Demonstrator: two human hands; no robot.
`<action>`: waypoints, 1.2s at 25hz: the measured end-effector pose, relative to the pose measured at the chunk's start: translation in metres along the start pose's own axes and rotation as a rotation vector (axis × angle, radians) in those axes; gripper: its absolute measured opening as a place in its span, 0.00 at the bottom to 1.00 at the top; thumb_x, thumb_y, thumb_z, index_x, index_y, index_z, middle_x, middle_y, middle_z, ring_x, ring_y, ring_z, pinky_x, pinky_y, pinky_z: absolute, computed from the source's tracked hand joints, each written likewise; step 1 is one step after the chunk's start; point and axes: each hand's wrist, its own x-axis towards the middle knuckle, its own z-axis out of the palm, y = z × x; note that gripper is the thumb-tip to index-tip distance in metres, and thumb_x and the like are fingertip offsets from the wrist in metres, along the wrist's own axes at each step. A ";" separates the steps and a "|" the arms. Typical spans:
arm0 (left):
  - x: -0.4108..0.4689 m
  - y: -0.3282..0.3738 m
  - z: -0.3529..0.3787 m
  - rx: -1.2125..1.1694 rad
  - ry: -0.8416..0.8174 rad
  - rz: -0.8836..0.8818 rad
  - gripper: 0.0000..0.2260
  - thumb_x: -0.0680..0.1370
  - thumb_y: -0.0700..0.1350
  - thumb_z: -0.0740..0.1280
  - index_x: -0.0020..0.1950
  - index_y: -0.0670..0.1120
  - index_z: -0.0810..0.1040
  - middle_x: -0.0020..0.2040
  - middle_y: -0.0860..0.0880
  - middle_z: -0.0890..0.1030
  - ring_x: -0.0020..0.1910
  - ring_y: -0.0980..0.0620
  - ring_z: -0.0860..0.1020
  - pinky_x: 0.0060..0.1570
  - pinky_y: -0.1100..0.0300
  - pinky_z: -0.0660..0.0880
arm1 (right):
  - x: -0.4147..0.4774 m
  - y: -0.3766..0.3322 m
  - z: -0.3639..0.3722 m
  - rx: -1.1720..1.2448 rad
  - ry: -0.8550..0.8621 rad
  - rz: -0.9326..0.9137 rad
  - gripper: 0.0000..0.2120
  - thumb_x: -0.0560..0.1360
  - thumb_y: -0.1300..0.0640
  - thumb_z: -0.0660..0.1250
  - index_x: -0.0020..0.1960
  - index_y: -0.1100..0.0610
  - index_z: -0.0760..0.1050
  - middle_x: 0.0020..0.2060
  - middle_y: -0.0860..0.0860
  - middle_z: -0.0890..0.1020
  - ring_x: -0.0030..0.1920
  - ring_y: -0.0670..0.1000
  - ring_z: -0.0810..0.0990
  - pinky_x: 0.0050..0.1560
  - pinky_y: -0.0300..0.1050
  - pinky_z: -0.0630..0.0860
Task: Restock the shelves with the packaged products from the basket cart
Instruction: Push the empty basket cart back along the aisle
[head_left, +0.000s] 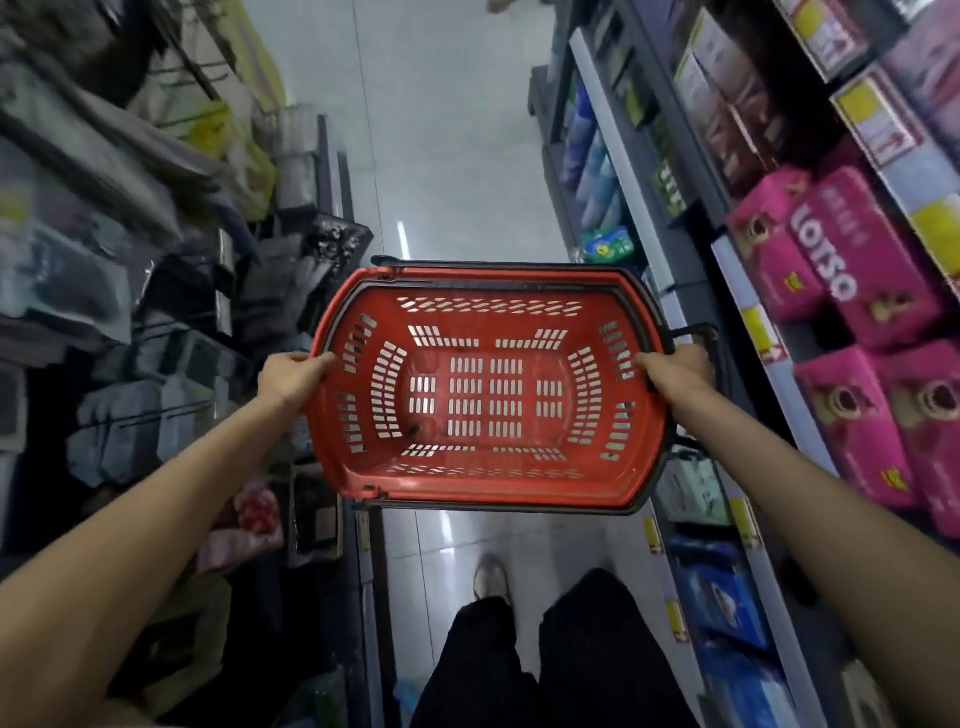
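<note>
So the red shopping basket (488, 483) was held up over the aisle floor (441, 156), nothing in it. Left hand (291, 376) was clamped on its left rim, right hand (678, 371) wrapped round the right rim. Pink LOTSO boxes (831, 260) sat on the right-hand shelf (748, 332).

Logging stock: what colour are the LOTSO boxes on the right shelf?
Bright pink cardboard LOTSO boxes with white lettering, clearest in the head view.
</note>
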 end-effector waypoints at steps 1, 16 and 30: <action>0.010 0.011 0.000 -0.022 0.009 -0.006 0.07 0.77 0.49 0.74 0.43 0.46 0.84 0.35 0.48 0.82 0.32 0.52 0.79 0.39 0.58 0.78 | 0.013 -0.018 0.000 -0.007 -0.010 -0.012 0.18 0.70 0.52 0.75 0.54 0.63 0.83 0.47 0.58 0.85 0.44 0.59 0.84 0.47 0.49 0.80; 0.177 0.181 0.010 -0.233 0.205 -0.224 0.10 0.70 0.51 0.78 0.39 0.46 0.85 0.29 0.49 0.81 0.30 0.46 0.80 0.41 0.54 0.79 | 0.225 -0.310 0.043 0.013 -0.106 -0.193 0.26 0.66 0.49 0.73 0.60 0.62 0.81 0.53 0.59 0.86 0.51 0.61 0.85 0.54 0.51 0.82; 0.436 0.349 -0.021 -0.314 0.207 -0.163 0.19 0.77 0.60 0.73 0.38 0.44 0.82 0.43 0.40 0.86 0.44 0.39 0.84 0.52 0.45 0.82 | 0.361 -0.554 0.136 -0.112 -0.059 -0.202 0.25 0.67 0.46 0.73 0.57 0.63 0.82 0.50 0.60 0.86 0.49 0.62 0.85 0.55 0.55 0.82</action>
